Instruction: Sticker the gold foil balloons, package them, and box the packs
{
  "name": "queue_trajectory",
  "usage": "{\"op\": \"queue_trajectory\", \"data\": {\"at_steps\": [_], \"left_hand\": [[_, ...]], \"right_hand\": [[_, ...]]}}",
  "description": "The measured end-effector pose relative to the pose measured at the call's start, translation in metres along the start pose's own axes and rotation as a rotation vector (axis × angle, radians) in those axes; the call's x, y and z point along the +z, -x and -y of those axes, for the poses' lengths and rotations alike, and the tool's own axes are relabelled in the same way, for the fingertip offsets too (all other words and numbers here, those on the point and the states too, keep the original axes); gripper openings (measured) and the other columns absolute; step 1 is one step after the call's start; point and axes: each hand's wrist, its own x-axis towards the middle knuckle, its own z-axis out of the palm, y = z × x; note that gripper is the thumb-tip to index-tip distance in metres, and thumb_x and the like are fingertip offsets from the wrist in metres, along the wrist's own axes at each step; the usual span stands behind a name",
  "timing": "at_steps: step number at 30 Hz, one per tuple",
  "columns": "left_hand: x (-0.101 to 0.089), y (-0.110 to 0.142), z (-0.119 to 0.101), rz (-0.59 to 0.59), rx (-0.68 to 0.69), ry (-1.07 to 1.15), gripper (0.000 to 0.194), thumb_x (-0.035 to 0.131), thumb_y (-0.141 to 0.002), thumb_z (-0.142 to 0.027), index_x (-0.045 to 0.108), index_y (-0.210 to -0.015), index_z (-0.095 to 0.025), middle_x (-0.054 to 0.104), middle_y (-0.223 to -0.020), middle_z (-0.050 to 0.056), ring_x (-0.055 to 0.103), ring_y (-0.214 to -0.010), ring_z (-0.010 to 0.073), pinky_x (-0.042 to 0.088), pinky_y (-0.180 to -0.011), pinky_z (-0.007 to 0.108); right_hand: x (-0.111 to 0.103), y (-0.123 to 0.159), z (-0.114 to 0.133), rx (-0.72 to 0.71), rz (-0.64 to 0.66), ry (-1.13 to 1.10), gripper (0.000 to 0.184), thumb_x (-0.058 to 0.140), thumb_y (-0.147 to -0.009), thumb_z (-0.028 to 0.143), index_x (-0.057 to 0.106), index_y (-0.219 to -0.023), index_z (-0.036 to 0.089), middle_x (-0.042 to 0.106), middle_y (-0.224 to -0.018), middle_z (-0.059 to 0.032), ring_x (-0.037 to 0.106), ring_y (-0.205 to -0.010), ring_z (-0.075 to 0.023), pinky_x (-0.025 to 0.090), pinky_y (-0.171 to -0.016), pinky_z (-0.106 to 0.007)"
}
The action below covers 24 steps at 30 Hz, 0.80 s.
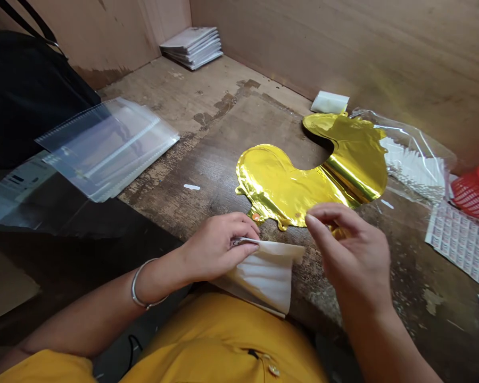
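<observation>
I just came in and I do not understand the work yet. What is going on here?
A person's left hand grips a folded, pleated white sheet at the edge of a worn wooden bench. The right hand hovers with its fingers pinched together beside a flat gold foil balloon. Clear plastic sleeves lie to the left, and a sheet of printed labels and a red basket are to the right.

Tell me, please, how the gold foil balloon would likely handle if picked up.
The gold foil balloon looks floppy and light, since it lies flat with a soft crease. Its glossy skin may slide easily on the worn wooden bench.
</observation>
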Motion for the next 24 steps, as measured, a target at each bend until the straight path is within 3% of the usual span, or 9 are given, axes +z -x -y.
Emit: {"op": "queue_trajectory", "data": {"at_steps": [3,6,11,15,24], "left_hand": [[-0.003,-0.007,0.007,0.064,0.227,-0.307,0.012,0.057,-0.089,-0.019,0.07,-0.09,-0.019,0.066,-0.128,0.007,0.057,-0.124,0.0247,0.032,-0.112,0.049],[-0.003,-0.013,0.018,0.129,0.256,-0.445,0.012,0.056,-0.09,-0.018,0.067,-0.09,-0.02,0.064,-0.132,0.006,0.051,-0.132,0.0266,0.015,-0.117,0.06],[-0.003,-0.015,0.028,0.146,0.228,-0.444,0.012,0.056,-0.089,-0.016,0.066,-0.092,-0.021,0.063,-0.132,0.006,0.051,-0.132,0.0245,0.016,-0.117,0.059],[-0.004,-0.014,0.027,0.136,0.242,-0.431,0.012,0.055,-0.089,-0.016,0.066,-0.091,-0.02,0.064,-0.131,0.008,0.051,-0.132,0.0241,0.016,-0.118,0.057],[-0.004,-0.014,0.027,0.12,0.231,-0.446,0.011,0.056,-0.089,-0.017,0.066,-0.092,-0.021,0.067,-0.126,0.003,0.048,-0.134,0.0264,0.012,-0.117,0.061]], "right_hand": [[0.02,-0.021,-0.017,0.04,0.083,0.018,0.009,0.067,-0.081,0.027,0.067,-0.073,0.022,0.066,-0.084,-0.0035,0.062,-0.082,-0.0199,0.048,-0.077,-0.036],[0.037,-0.031,-0.031,0.02,0.123,0.075,0.01,0.065,-0.08,0.027,0.067,-0.072,0.022,0.064,-0.084,-0.0051,0.06,-0.085,-0.0219,0.047,-0.077,-0.037],[0.045,-0.03,-0.037,0.028,0.18,0.11,0.012,0.063,-0.082,0.028,0.065,-0.072,0.022,0.064,-0.082,-0.0049,0.057,-0.082,-0.0214,0.044,-0.076,-0.037],[0.048,-0.028,-0.038,-0.074,0.244,0.135,0.009,0.063,-0.083,0.026,0.066,-0.075,0.022,0.064,-0.085,-0.0049,0.056,-0.086,-0.0215,0.043,-0.079,-0.037],[0.054,-0.032,-0.039,-0.096,0.279,0.128,0.011,0.063,-0.084,0.025,0.065,-0.074,0.022,0.064,-0.084,-0.0048,0.057,-0.086,-0.0218,0.044,-0.08,-0.039]]}}
